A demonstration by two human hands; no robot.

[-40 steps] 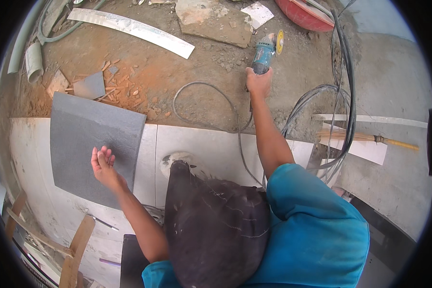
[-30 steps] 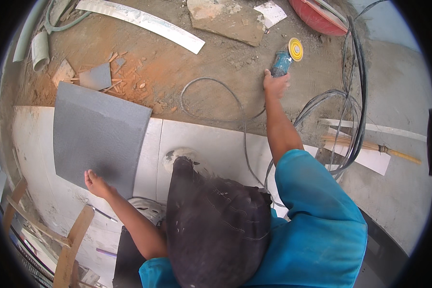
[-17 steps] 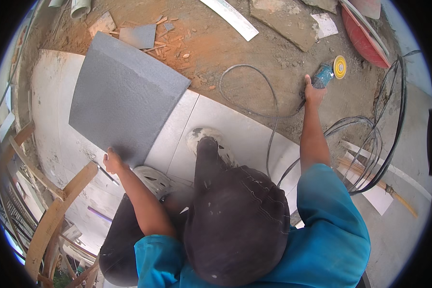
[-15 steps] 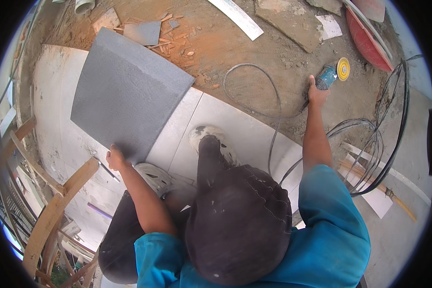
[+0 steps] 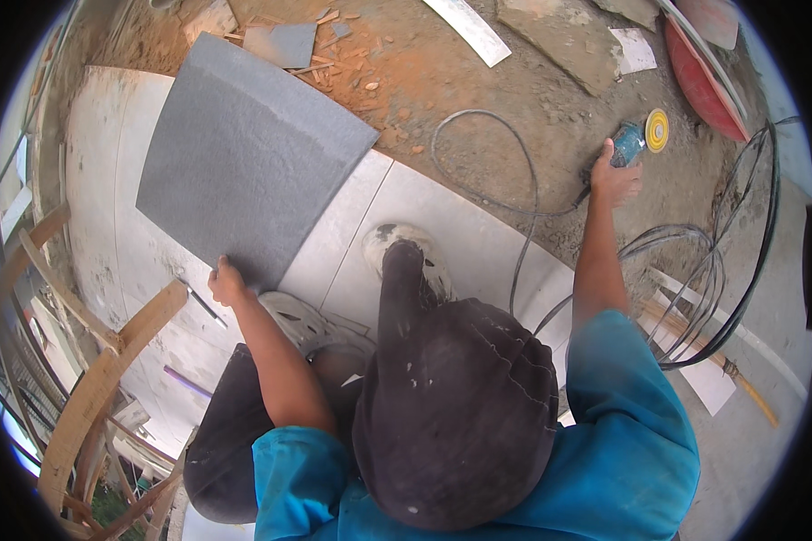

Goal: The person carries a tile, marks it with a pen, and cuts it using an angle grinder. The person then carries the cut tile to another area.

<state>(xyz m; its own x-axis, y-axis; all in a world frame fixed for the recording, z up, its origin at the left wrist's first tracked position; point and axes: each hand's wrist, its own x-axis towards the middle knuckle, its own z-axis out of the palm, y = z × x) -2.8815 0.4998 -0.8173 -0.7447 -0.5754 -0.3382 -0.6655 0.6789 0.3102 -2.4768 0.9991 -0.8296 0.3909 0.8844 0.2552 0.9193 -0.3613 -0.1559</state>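
Observation:
A large dark grey tile (image 5: pixel 253 144) lies over the pale floor tiles (image 5: pixel 347 194) on the left, its far edge reaching the dirt. At its near edge my left hand (image 5: pixel 228 281) is closed, thumb toward the tile and the other fingers partly hidden. Out to the right, my right hand (image 5: pixel 615 182) grips a teal angle grinder (image 5: pixel 627 144) by its body. The grinder's yellow disc (image 5: pixel 657 131) points away from me, apart from the tile and held over the dirt.
A black cable (image 5: pixel 534 171) loops over the dirt, and thicker coils (image 5: pixel 758 261) hang at the right. Broken tile pieces (image 5: pixel 284 45) and orange rubble lie beyond the tile. A red basin (image 5: pixel 702 81) stands far right; a wooden frame (image 5: pixel 90 397) stands left. My shoe (image 5: pixel 388 236) rests on the floor tiles.
The view has shifted slightly, so the ground appears a little higher and further right. More of my right hand's fingers show around the grinder. My left hand stays at the tile's edge.

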